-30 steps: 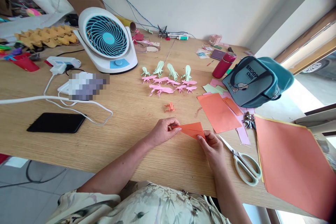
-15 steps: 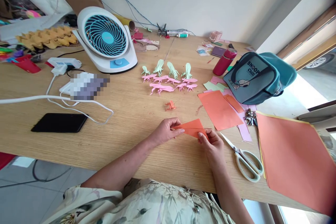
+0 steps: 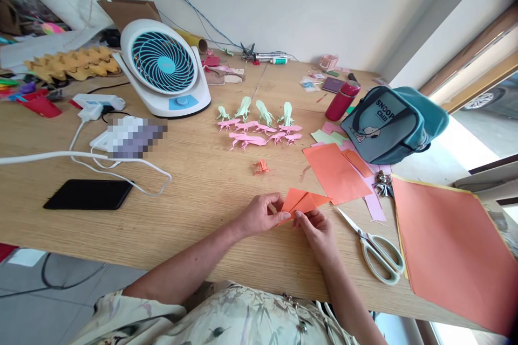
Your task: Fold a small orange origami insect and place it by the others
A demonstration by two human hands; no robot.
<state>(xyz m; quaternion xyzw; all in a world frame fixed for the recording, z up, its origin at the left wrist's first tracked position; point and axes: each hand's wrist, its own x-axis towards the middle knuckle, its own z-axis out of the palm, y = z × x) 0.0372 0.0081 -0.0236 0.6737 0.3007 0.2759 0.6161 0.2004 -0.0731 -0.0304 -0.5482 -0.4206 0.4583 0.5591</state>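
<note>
A folded piece of orange paper (image 3: 300, 202) is held up just above the table by both hands. My left hand (image 3: 269, 212) pinches its left lower edge, thumb on top. My right hand (image 3: 317, 229) grips the lower edge a little to the right, its thumb pressed on the paper and the fingers behind partly hidden. Beyond the hands stands a small orange origami figure (image 3: 261, 166). Farther back are several pink origami figures (image 3: 247, 140) and several pale green ones (image 3: 264, 112). White-handled scissors (image 3: 378, 252) lie to the right of my right hand.
Orange sheets (image 3: 338, 172) lie beyond the scissors, with a larger orange stack (image 3: 449, 248) at the right edge. A teal bag (image 3: 388, 124) and red bottle (image 3: 342, 101) stand behind. On the left are a fan (image 3: 164, 67), a black phone (image 3: 89, 194) and a white cable (image 3: 133, 157).
The orange paper has been turned and refolded, its point now reaching right with overlapping flaps. My right hand has moved left, closer to my left hand. The view has shifted slightly.
</note>
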